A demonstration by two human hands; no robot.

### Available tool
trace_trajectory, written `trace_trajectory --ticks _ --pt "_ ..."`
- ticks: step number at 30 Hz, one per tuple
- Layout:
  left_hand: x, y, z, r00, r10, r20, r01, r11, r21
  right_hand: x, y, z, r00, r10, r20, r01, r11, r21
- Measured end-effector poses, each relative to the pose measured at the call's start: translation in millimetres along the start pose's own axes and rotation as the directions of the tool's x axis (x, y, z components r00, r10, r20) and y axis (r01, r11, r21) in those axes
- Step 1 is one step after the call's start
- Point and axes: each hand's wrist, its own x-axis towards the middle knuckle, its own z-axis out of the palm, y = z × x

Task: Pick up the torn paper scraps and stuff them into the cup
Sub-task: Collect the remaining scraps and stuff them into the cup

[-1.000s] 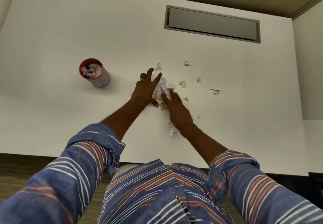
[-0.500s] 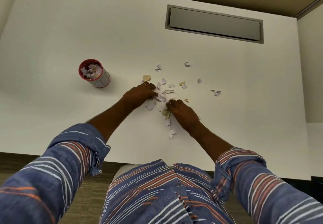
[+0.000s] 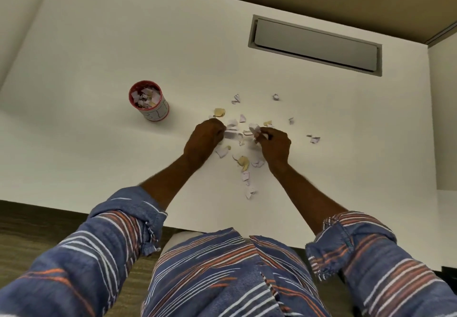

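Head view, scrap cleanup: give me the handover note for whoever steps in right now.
Left hand: fingers curled, grip apparently on white paper scraps.
Right hand: pinches white scraps at its fingertips.
Cup: upright on the table, left of both hands, already holding many scraps.
Left to do: both handfuls into the cup, then the loose scraps scattered around the hands.

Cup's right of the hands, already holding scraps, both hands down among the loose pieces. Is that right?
No: the head view shows the cup to the left of the hands, not the right. The rest holds: it has scraps in it, and the left hand and right hand are down among the loose scraps.
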Motion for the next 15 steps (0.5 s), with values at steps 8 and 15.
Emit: trace_trajectory --ticks 8,15 --pt "-2.2 21.1 -37.8 0.888 -0.369 -0.276 0.153 0.801 -0.579 11.0 -60.9 22.2 0.971 0.187 0.147 -0.235 0.858 0.458" --pt "-9.6 -5.4 -94.0 0.767 -0.509 -0.391 0.167 0.747 -0.644 1.9 -124.1 60.4 0.938 0.054 0.343 -0.237 0.821 0.519"
